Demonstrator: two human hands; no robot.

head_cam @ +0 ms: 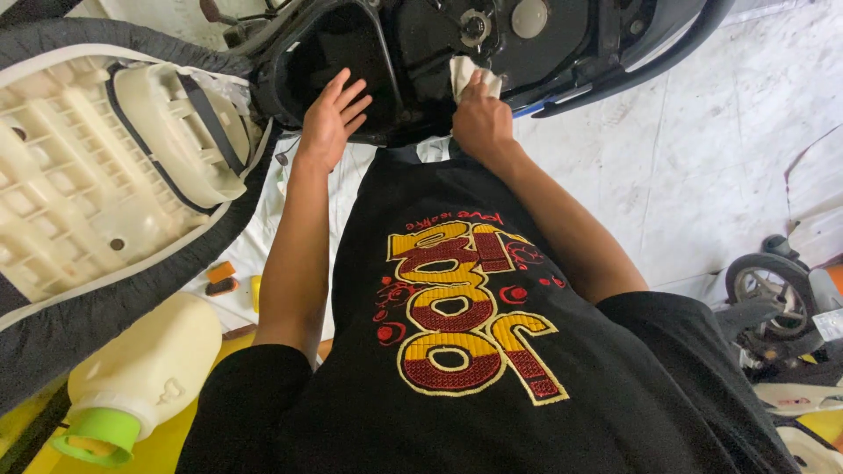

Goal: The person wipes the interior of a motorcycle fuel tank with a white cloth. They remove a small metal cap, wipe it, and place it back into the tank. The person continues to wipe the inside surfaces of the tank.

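At the near rim of the scooter's open black tub point(303, 66), the left hand point(332, 118) rests flat, fingers spread, gripping nothing. Just beside it, on the black body point(562, 39), the right hand point(481, 118) presses a bunched white rag point(464, 74), fingers closed over it. The raised seat point(97, 184) stands left.

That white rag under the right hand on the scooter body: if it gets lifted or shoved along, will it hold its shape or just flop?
The white rag looks crumpled and folded under the right hand, so it probably flops and bunches when pushed. It seems thin, so likely very light. Pressed against the black scooter body, it should drag along rather than roll.
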